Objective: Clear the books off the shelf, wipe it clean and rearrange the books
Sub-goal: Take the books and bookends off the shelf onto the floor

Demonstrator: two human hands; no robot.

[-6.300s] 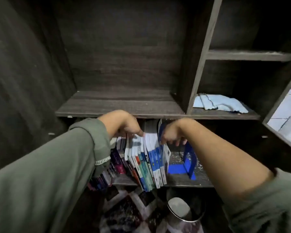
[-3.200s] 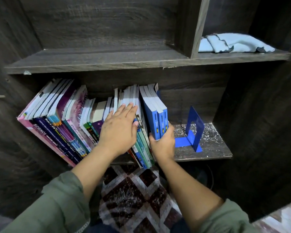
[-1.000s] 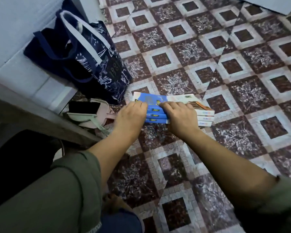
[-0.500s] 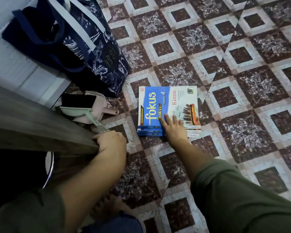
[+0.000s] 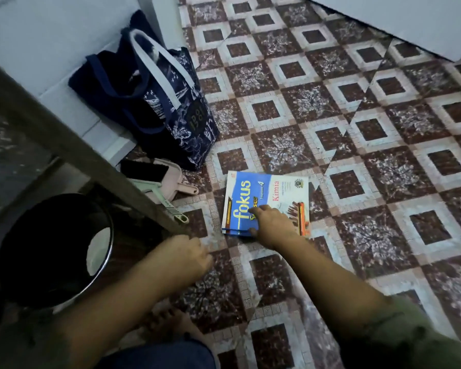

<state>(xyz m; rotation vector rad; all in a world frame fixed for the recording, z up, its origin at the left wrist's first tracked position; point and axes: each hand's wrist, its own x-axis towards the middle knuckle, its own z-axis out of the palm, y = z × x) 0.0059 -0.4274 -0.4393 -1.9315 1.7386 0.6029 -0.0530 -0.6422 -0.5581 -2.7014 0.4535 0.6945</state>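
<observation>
While your right hand (image 5: 273,226) lies on it with fingers straight and slightly spread, pinching nothing, the low stack of books topped by a blue-and-white "fokus" cover marked 4 (image 5: 250,193) rests flat on the maroon-and-white patterned tile floor (image 5: 357,129). Your left hand (image 5: 186,255) hovers just left of the stack, fingers loosely curled and holding nothing. Beyond it runs the dark wooden shelf edge (image 5: 91,161), with a pink plastic dustpan (image 5: 175,182), a navy printed tote bag (image 5: 171,110) and a round black bin (image 5: 53,251).

Navy tote bag (image 5: 171,115), pink dustpan (image 5: 172,182), black bin (image 5: 110,235).
</observation>
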